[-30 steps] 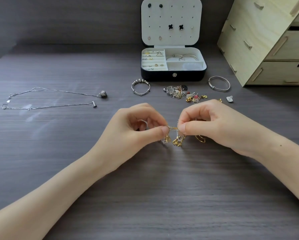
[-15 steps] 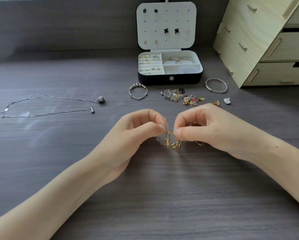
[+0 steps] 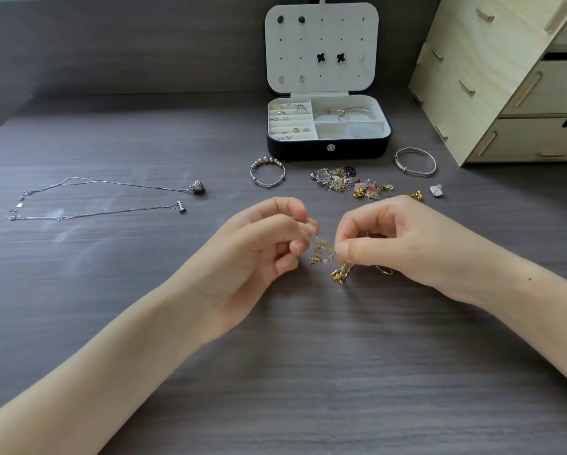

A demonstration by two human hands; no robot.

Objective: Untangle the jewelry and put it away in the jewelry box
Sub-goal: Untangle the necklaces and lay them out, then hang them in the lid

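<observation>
My left hand [image 3: 262, 247] has rolled its grip. The pinch now sits higher, thumb and forefinger drawing a thin strand up out of the tangled chains [image 3: 328, 257], lower fingers curled underneath. The gold clump sags lower, beneath my right hand [image 3: 406, 244].

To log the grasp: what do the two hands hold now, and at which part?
Both pinch the tangled chains: left hand at the upper left strand, right hand at the right side.
</observation>
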